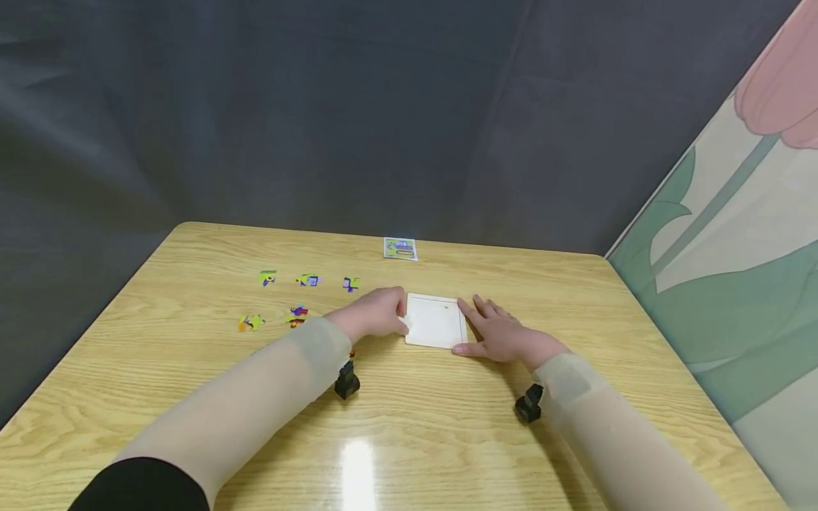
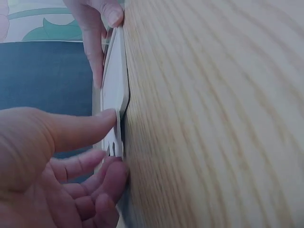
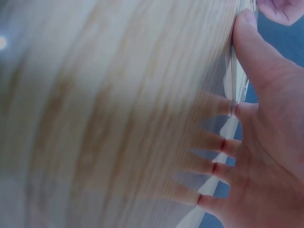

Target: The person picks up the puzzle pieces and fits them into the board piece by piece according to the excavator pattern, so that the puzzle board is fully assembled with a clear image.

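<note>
A shallow white square tray point(image 1: 436, 323) lies flat on the table between both hands. My left hand point(image 1: 375, 312) is at its left edge, pinching a small puzzle piece point(image 2: 114, 143) between thumb and fingers. The piece shows a pale, notched side in the left wrist view, and overlaps the tray's edge there. My right hand point(image 1: 501, 333) rests against the tray's right side, its fingers extended. In the head view the right thumb touches the near right corner and the index finger reaches the far right corner.
Several colourful puzzle pieces point(image 1: 308, 281) lie spread on the wooden table point(image 1: 409, 419) to the left, some partly behind the left forearm. A small picture card point(image 1: 400, 248) lies near the table's back edge. A dark curtain point(image 1: 332, 121) hangs behind, and a flower-patterned cloth point(image 1: 735, 284) is at the right.
</note>
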`<state>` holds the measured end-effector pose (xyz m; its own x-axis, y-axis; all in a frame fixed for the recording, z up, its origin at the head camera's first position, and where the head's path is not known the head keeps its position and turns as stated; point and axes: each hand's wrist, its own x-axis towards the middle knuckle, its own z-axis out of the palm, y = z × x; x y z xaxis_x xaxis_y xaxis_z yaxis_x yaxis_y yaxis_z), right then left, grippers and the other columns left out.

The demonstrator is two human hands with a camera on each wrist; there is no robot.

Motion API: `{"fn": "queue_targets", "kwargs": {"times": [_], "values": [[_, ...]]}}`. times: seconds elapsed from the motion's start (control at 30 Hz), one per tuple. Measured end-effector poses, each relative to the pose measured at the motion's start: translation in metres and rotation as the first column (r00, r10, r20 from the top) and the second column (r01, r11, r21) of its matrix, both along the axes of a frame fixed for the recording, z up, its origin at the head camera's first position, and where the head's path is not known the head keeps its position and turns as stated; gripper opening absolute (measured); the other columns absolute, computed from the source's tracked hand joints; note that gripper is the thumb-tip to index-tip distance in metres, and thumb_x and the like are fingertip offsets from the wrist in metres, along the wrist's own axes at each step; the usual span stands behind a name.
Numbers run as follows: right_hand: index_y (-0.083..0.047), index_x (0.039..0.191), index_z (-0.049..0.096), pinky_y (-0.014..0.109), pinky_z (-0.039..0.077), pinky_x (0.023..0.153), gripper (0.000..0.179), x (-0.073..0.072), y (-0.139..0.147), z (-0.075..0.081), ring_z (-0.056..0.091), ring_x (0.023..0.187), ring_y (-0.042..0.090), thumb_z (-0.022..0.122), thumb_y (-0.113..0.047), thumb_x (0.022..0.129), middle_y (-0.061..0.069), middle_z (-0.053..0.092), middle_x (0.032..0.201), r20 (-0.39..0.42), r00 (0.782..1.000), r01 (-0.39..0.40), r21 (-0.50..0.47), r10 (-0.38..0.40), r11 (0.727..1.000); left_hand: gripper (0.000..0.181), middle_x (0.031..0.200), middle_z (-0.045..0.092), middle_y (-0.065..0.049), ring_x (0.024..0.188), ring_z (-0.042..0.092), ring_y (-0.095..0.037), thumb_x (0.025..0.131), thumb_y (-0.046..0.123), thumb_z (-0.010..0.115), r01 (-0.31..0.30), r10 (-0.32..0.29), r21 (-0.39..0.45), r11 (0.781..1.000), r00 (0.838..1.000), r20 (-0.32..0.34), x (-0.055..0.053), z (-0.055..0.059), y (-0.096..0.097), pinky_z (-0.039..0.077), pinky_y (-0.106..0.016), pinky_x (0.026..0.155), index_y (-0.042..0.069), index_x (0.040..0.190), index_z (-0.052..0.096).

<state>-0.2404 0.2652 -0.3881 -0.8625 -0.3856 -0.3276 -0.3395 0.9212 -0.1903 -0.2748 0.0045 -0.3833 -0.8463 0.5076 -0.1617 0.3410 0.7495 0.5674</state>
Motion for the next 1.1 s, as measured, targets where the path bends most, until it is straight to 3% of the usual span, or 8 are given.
{"fn": "queue_targets", "kwargs": {"times": [0.2, 0.47, 0.63, 0.83, 0.93, 1.1], "values": [[-0.011, 0.159, 0.006, 0.068, 0.015, 0.108, 0.098, 0.001, 0.0, 0.0, 0.005, 0.143, 0.051, 0.051, -0.065, 0.092, 0.026, 0.001, 0.16, -0.001, 1.0, 0.006, -0.003, -0.006, 1.0, 0.028, 0.085, 0.054, -0.004, 0.074, 0.049, -0.019, 0.085, 0.021, 0.079, -0.054, 0.054, -0.001, 0.999, 0.998, 0.019, 0.001, 0.0, 0.001, 0.04, -0.03, 0.066, 0.007, 0.088, 0.055], [-0.014, 0.159, 0.005, 0.066, 0.016, 0.109, 0.099, 0.001, -0.001, -0.003, 0.006, 0.144, 0.049, 0.05, -0.068, 0.09, 0.024, 0.001, 0.161, 0.001, 1.0, 0.019, 0.019, -0.019, 1.0, 0.012, 0.078, 0.054, -0.006, 0.062, 0.049, -0.015, 0.086, 0.0, 0.066, -0.059, 0.058, 0.174, 0.983, 0.998, 0.013, 0.001, -0.005, 0.009, 0.04, -0.026, 0.055, 0.006, 0.082, 0.055], [-0.014, 0.159, 0.005, 0.066, 0.017, 0.108, 0.1, 0.002, 0.0, -0.002, 0.006, 0.144, 0.05, 0.05, -0.069, 0.089, 0.025, 0.002, 0.161, -0.001, 1.0, 0.022, 0.02, -0.022, 1.0, 0.011, 0.079, 0.055, -0.005, 0.064, 0.048, -0.017, 0.085, -0.001, 0.062, -0.031, 0.034, 0.128, 0.991, 0.999, -0.015, 0.002, -0.003, 0.021, 0.039, -0.028, 0.055, 0.009, 0.081, 0.058], [-0.012, 0.159, 0.007, 0.068, 0.017, 0.107, 0.099, 0.004, 0.002, 0.0, 0.006, 0.143, 0.051, 0.05, -0.068, 0.09, 0.026, 0.002, 0.16, -0.006, 1.0, 0.016, 0.005, -0.016, 1.0, 0.012, 0.067, 0.05, -0.002, 0.059, 0.046, -0.017, 0.082, -0.001, 0.059, 0.007, -0.006, 0.01, 1.0, 0.998, -0.06, 0.0, 0.001, 0.043, 0.04, -0.028, 0.056, 0.007, 0.074, 0.056], [-0.013, 0.159, 0.006, 0.067, 0.016, 0.108, 0.098, 0.005, 0.001, -0.001, 0.006, 0.143, 0.05, 0.051, -0.066, 0.091, 0.026, 0.002, 0.161, -0.007, 1.0, 0.014, 0.003, -0.014, 1.0, 0.013, 0.063, 0.045, -0.001, 0.055, 0.042, -0.016, 0.083, 0.001, 0.061, -0.003, 0.003, -0.002, 1.0, 1.0, -0.018, 0.0, -0.002, 0.051, 0.038, -0.027, 0.054, 0.007, 0.074, 0.054], [-0.011, 0.159, 0.007, 0.066, 0.016, 0.109, 0.097, 0.005, 0.0, 0.0, 0.007, 0.143, 0.051, 0.052, -0.065, 0.092, 0.027, 0.003, 0.16, -0.017, 1.0, 0.009, -0.004, -0.009, 1.0, 0.027, 0.054, 0.037, 0.003, 0.045, 0.034, -0.012, 0.084, -0.001, 0.06, -0.016, 0.012, 0.048, 0.999, 0.998, 0.063, -0.002, -0.008, 0.053, 0.032, -0.025, 0.046, 0.01, 0.065, 0.046]]}}
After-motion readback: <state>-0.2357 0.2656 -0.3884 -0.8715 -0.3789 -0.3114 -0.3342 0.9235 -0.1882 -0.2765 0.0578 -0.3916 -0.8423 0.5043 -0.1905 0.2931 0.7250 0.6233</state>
